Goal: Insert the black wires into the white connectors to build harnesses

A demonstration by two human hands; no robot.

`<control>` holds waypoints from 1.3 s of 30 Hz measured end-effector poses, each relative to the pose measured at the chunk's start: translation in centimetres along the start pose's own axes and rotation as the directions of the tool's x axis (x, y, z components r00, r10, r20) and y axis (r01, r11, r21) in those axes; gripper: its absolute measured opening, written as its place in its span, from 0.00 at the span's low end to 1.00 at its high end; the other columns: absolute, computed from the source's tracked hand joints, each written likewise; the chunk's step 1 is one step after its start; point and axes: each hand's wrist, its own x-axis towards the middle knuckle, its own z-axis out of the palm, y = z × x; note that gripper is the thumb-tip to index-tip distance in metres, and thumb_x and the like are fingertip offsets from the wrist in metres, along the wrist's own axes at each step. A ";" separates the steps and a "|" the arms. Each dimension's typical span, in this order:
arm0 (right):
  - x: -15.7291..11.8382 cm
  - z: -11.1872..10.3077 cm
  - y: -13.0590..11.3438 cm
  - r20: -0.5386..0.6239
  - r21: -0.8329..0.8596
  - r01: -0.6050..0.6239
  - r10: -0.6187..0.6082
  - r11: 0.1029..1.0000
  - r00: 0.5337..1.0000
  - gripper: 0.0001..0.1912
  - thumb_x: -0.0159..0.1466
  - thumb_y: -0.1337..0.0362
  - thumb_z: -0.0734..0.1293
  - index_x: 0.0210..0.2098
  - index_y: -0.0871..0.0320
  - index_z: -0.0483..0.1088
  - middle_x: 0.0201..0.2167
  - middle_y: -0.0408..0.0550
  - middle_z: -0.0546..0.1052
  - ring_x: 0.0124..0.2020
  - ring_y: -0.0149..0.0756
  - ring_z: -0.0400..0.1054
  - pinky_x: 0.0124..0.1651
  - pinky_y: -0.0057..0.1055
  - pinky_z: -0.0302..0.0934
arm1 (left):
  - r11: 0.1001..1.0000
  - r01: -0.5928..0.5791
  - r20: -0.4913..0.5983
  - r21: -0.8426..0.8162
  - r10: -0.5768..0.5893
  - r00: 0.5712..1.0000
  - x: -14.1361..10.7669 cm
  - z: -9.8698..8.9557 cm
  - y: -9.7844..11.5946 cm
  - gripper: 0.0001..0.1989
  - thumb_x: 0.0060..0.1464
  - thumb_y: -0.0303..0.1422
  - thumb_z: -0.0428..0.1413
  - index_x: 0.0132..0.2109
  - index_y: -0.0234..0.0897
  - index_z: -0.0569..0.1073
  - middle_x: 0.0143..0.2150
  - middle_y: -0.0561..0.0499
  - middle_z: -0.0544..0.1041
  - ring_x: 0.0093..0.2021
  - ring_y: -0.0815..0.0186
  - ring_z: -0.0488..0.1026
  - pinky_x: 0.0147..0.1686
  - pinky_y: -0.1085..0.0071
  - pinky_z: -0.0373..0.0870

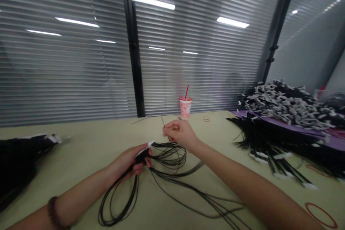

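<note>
A looped bundle of thin black cables [118, 219] spreads over the pale table in the middle. My left hand [134, 160] is closed around the gathered part of it, where a white piece [151, 143] shows at the top. Above and to the right, my right hand [175, 131] pinches a thin dark strand [162, 120] that sticks up past the fingertips. Loops of cable hang between the two hands, and loose ends run toward the lower right beneath my right forearm.
A pink cup [185, 107] with a red straw stands at the table's [88, 140] back edge. On the right lie a big pile of white-ended cables [288, 106] and a red ring [320, 215]. Black bundles [21, 161] lie at the left.
</note>
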 end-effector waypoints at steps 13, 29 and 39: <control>-4.8 3.7 3.5 0.200 -0.842 0.302 -0.262 0.447 0.944 0.10 0.56 0.61 0.56 0.25 0.58 0.66 0.21 0.44 0.72 0.21 0.31 0.64 0.24 0.26 0.45 | 0.998 0.037 -0.163 0.047 -0.029 0.986 0.1 0.0 0.1 0.15 0.49 0.41 0.46 0.28 0.33 0.67 0.11 0.52 0.67 0.09 0.80 0.46 0.10 0.81 0.42; -4.9 3.7 4.5 0.163 -0.885 0.237 -0.210 0.400 0.964 0.11 0.57 0.61 0.55 0.26 0.58 0.65 0.22 0.46 0.73 0.23 0.34 0.66 0.25 0.27 0.49 | 0.997 0.036 -0.171 0.069 -0.024 0.985 -0.1 0.5 0.3 0.16 0.51 0.40 0.45 0.26 0.32 0.67 0.10 0.53 0.65 0.08 0.79 0.45 0.09 0.81 0.43; -5.0 3.8 4.3 0.172 -0.877 0.248 -0.214 0.412 0.962 0.10 0.56 0.61 0.57 0.26 0.58 0.66 0.22 0.46 0.73 0.22 0.33 0.66 0.24 0.27 0.49 | 0.997 0.033 -0.196 0.076 -0.018 0.980 -0.2 0.7 0.3 0.15 0.50 0.41 0.46 0.27 0.32 0.67 0.10 0.53 0.65 0.09 0.79 0.45 0.09 0.81 0.42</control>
